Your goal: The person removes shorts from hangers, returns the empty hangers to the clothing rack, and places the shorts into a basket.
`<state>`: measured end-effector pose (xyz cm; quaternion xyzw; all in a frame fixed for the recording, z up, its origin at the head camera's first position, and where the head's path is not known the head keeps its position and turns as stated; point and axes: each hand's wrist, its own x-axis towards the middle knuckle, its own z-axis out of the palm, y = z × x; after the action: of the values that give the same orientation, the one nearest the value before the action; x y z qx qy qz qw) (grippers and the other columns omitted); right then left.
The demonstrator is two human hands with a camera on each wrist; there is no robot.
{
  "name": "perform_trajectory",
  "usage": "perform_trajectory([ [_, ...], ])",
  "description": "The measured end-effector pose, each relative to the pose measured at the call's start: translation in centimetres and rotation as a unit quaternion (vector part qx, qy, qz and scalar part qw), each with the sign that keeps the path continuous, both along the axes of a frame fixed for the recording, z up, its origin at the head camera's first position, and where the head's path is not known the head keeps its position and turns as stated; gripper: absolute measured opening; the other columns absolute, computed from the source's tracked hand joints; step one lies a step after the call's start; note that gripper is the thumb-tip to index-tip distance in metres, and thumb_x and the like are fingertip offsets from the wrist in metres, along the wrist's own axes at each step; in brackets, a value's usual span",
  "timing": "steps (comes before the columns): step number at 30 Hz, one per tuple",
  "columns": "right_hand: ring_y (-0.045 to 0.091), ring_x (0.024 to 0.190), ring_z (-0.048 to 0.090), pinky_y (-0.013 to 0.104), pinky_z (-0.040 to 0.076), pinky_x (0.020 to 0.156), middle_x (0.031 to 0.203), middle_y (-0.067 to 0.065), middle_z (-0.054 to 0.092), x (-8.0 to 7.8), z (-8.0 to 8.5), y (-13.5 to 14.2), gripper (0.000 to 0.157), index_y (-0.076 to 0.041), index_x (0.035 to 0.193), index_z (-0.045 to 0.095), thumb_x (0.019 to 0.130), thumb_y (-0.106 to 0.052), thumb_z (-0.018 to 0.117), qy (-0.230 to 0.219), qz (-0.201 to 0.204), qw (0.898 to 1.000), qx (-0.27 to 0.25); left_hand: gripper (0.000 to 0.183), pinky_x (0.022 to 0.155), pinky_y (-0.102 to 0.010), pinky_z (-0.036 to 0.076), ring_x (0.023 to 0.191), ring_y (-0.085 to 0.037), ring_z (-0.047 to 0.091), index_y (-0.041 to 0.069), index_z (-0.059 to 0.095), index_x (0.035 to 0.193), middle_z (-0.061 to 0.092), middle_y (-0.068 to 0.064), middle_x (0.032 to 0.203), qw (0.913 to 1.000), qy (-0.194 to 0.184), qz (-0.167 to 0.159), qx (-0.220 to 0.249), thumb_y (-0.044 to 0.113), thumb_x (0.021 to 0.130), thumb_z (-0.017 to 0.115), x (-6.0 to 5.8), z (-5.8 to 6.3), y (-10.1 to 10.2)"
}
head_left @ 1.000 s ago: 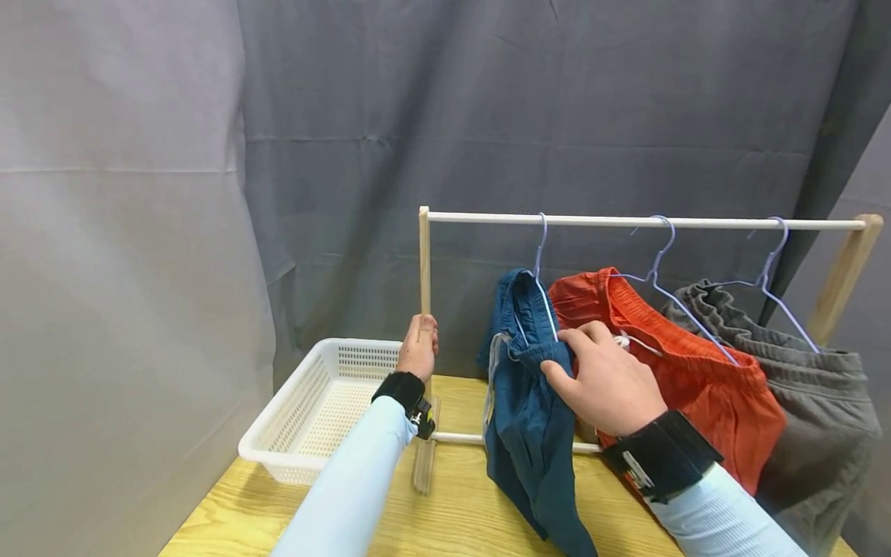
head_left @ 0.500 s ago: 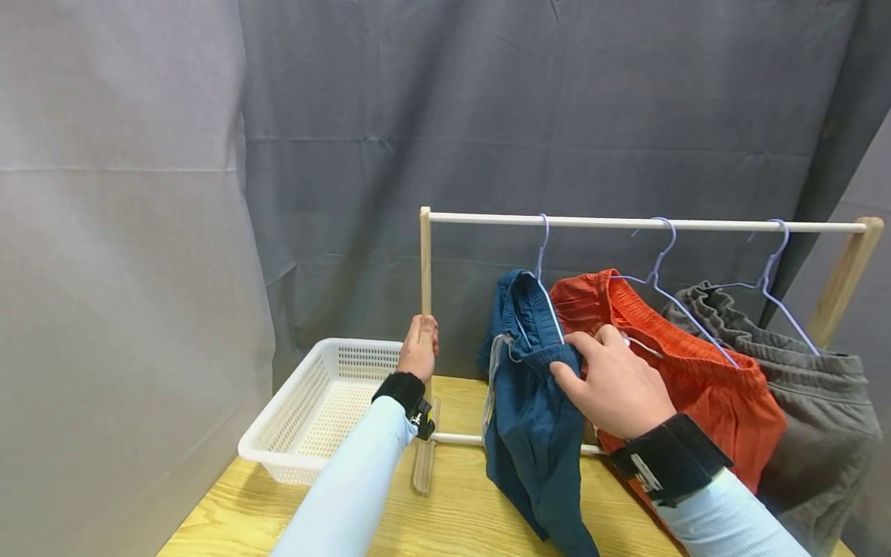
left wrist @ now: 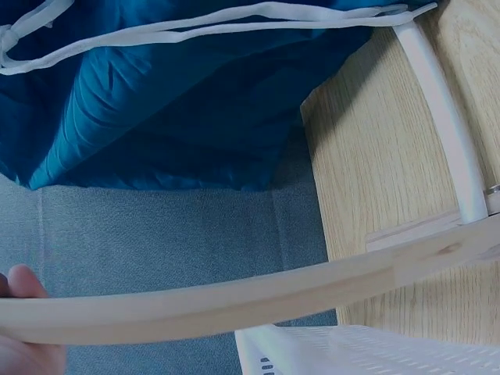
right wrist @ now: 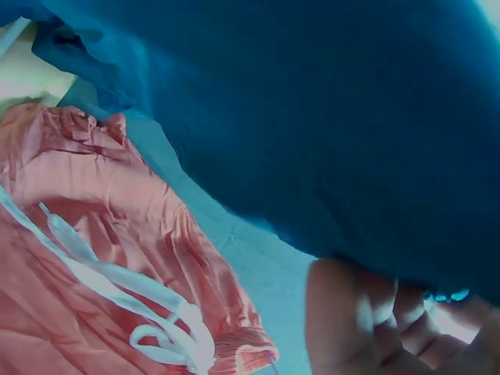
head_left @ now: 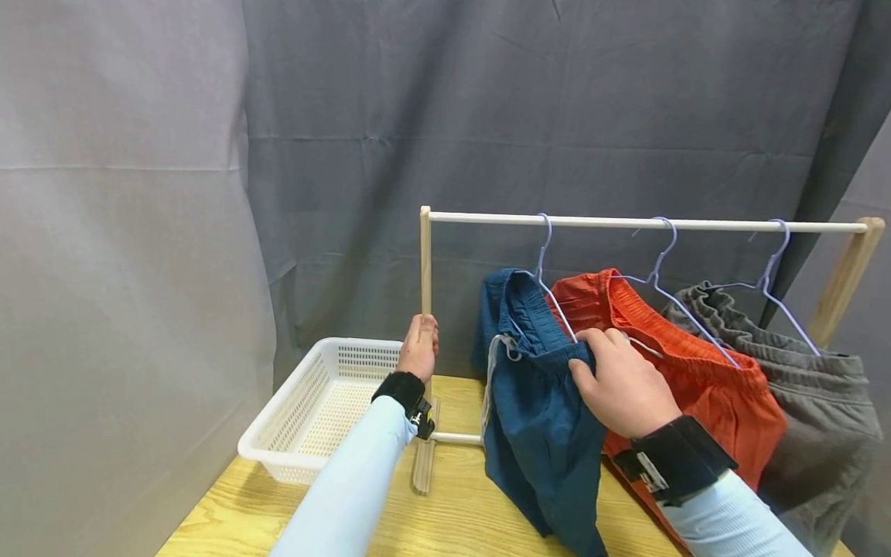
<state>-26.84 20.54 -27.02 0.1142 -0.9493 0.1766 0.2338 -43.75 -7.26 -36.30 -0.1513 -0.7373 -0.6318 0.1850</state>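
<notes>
My left hand [head_left: 418, 348] grips the wooden upright post [head_left: 426, 267] at the left end of a small clothes rack; the left wrist view shows the post [left wrist: 234, 308] across the palm. Blue shorts [head_left: 543, 418] hang from a lilac hanger [head_left: 550, 286] on the rack's white bar. My right hand [head_left: 623, 383] pinches their waistband at the hanger's near end, thumb in front. In the right wrist view the blue cloth [right wrist: 312, 141] covers the upper part and hides the fingertips. A white drawstring [head_left: 490, 379] dangles at the waistband's left side.
Orange shorts [head_left: 724, 402] and grey shorts [head_left: 821, 418] hang on lilac hangers to the right, the orange close behind my right hand. A white plastic basket [head_left: 278, 410] stands left of the rack on the wooden table [head_left: 459, 510]. Grey cloth [head_left: 334, 155] hangs behind.
My right hand has moved a little to the right with the waistband, and the blue shorts are spread wider along the hanger. The left hand has stayed on the post.
</notes>
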Motion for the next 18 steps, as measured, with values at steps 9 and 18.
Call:
perform_trajectory([
  [9, 0.040, 0.101, 0.055, 0.063, 0.049, 0.088, 0.121, 0.023, 0.051, -0.6, -0.2, 1.0, 0.035, 0.000, 0.134, 0.052, 0.102, -0.014, 0.053, 0.005, 0.007, 0.999, -0.053, 0.042, 0.075, -0.030, 0.043, 0.082, -0.020, 0.052, 0.008, 0.048, 0.115, 0.046, -0.002, 0.089, 1.0000, -0.002, 0.008, -0.002, 0.045, 0.110, 0.029, -0.1, -0.1, 0.1],
  [18, 0.041, 0.103, 0.054, 0.063, 0.048, 0.087, 0.123, 0.023, 0.049, -0.9, -0.5, 1.7, 0.032, 0.002, 0.134, 0.050, 0.105, -0.012, 0.050, 0.013, 0.009, 0.997, -0.070, 0.038, 0.073, -0.027, 0.043, 0.077, -0.015, 0.049, 0.004, 0.049, 0.114, 0.045, -0.001, 0.088, 0.9999, 0.005, 0.006, 0.015, 0.037, 0.112, 0.030, -0.1, 0.0, 0.2],
])
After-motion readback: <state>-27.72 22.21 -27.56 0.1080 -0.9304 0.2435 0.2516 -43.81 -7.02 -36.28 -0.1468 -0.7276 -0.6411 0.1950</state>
